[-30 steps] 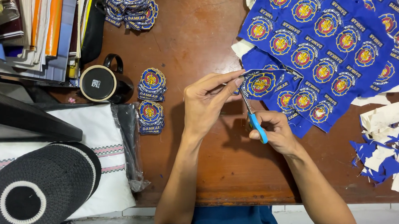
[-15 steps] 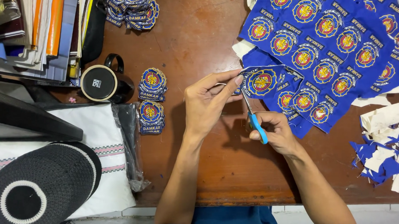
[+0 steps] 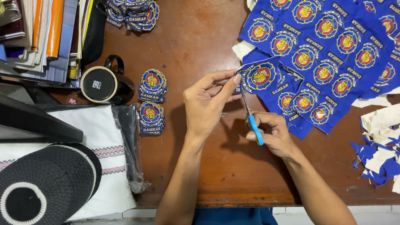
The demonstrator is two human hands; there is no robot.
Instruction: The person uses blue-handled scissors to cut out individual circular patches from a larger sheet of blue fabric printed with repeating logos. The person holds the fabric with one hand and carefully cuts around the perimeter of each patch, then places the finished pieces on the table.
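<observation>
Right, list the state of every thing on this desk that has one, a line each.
Left hand: pinching the patch edge.
Right hand: gripping the scissors.
Scissors: blades at the patch, cutting.
Round patch: partly cut from the sheet.
Blue patch sheet: uncut, spread flat.
Cut patches: stacked in piles.
Black mug: upright.
Fabric scraps: loose heap.
Black cap: lying flat.

A sheet of blue cloth (image 3: 336, 52) covered with rows of round red-and-yellow badges lies spread over the upper right of the wooden counter (image 3: 197, 45). Its lower left corner is lifted, with one badge (image 3: 260, 76) held at its edge. Small scissors (image 3: 251, 115) with light blue handles point upward, blades at the cloth just beside that badge.
</observation>
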